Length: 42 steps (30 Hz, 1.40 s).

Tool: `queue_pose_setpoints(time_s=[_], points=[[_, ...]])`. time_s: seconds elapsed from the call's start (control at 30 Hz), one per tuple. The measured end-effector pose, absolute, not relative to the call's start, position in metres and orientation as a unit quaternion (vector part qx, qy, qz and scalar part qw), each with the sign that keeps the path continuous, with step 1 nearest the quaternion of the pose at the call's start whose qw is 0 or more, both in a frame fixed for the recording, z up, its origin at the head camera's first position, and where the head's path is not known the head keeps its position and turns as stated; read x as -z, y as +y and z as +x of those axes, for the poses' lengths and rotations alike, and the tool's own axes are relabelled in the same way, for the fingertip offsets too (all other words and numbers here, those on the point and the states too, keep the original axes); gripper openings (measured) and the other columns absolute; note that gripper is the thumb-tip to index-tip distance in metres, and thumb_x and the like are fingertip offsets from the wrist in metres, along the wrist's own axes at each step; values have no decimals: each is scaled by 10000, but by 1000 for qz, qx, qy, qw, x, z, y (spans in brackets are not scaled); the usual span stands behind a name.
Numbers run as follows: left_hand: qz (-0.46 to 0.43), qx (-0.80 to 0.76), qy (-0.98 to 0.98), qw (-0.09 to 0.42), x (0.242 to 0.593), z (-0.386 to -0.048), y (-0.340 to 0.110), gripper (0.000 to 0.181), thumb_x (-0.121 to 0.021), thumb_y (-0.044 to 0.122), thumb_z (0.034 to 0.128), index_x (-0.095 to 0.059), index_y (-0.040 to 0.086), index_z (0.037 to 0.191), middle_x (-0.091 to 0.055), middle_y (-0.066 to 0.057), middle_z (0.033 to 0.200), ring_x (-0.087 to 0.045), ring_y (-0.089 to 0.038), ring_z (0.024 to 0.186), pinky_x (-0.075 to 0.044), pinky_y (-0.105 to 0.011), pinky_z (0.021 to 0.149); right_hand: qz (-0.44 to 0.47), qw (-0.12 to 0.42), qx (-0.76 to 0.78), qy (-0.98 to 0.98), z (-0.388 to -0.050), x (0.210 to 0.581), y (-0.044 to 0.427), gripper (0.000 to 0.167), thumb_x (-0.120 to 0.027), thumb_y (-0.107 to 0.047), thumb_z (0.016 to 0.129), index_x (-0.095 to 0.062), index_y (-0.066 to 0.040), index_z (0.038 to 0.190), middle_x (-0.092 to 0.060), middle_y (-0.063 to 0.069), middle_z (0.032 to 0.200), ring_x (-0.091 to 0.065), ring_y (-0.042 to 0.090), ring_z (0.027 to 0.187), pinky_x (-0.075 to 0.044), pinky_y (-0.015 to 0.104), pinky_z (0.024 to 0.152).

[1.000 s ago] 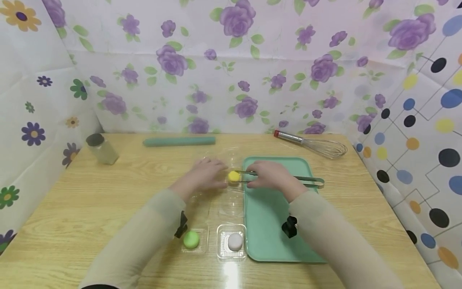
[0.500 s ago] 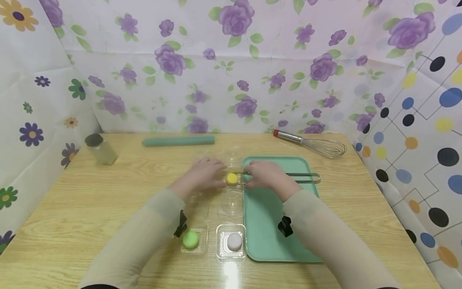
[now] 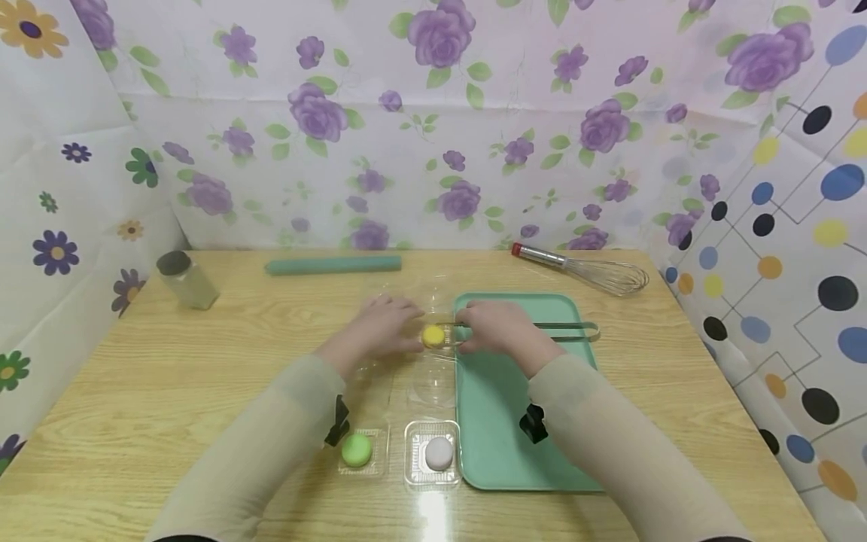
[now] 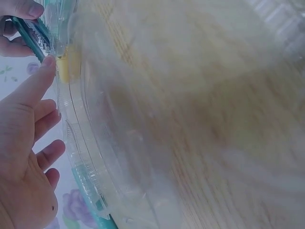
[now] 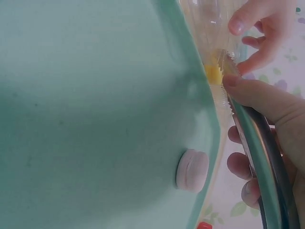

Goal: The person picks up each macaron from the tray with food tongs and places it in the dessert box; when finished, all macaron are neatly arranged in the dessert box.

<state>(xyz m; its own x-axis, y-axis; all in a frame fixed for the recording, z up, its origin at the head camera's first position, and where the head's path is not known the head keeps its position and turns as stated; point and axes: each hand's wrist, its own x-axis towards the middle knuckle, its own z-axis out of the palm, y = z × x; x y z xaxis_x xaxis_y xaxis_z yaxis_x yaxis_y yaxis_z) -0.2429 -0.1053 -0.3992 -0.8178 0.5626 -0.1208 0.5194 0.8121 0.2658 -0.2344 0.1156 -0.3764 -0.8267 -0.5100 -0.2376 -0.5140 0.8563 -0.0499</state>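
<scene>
My right hand [image 3: 497,327] holds metal tongs [image 3: 565,331] that lie across the far part of the green tray [image 3: 515,421]. The tongs' tips stand either side of a yellow macaron [image 3: 433,336], which sits in a clear plastic container [image 3: 433,384]; whether they touch it I cannot tell. Beside that container, on its left, is my left hand [image 3: 386,327], its fingers loosely extended. In the left wrist view, the index fingertip of the left hand [image 4: 28,109] is at the container's edge. A pink macaron [image 5: 193,170] on the tray is hidden in the head view.
Nearer the front, a green macaron [image 3: 357,450] and a pale lilac macaron [image 3: 439,453] sit in clear compartments. A teal rod [image 3: 332,265], a whisk [image 3: 589,269] and a dark-lidded jar [image 3: 188,281] lie or stand along the back. Patterned cloth walls surround the table.
My right hand and the tongs have shifted slightly left and nearer. The yellow macaron now sits a little lower in the container. The left hand has stayed almost still.
</scene>
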Motion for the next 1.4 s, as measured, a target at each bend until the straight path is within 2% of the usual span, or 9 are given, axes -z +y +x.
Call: queue_pose_setpoints(time_s=[0.2,0.43,0.93,1.1,1.4], points=[[285,-117,947,94,398,-242,-107,705,-663,480,817,-455,109,1380,-429,-97,1417,-345,-335,1286,-198,-541,1074,-263,128,17,956,-233,376,119,485,-700,-428,801,-606,-191,1214,-590,-38,1081,-569,152,961,-495,378,807],[288,-124,946,81,394,-248,-122,771,-667,513,798,-422,103,1403,-407,-106,1435,-318,-330,1322,-164,-517,1102,-245,137,69,957,-231,366,134,532,-666,-414,836,-558,-162,1291,-538,37,1296,-527,237,1147,-442,445,935],[261,-128,953,92,384,-246,-181,760,-660,486,816,-409,81,1408,-387,-186,1430,-304,-403,1313,-149,-605,1068,-222,107,78,966,-228,369,198,519,-690,-410,816,-602,-103,1224,-577,114,1228,-569,297,1057,-470,483,856],[253,-132,953,99,390,-246,-190,755,-660,485,818,-405,98,1413,-380,-188,1433,-281,-435,1308,-127,-633,1054,-213,109,86,967,-227,375,212,517,-706,-398,805,-611,-93,1211,-594,114,1205,-562,308,1070,-453,499,879],[248,-131,955,98,393,-242,-194,724,-662,460,824,-419,105,1406,-393,-186,1421,-297,-461,1281,-131,-648,1042,-214,116,75,967,-227,378,222,541,-695,-431,806,-606,-95,1221,-589,118,1184,-577,281,1012,-478,484,823]])
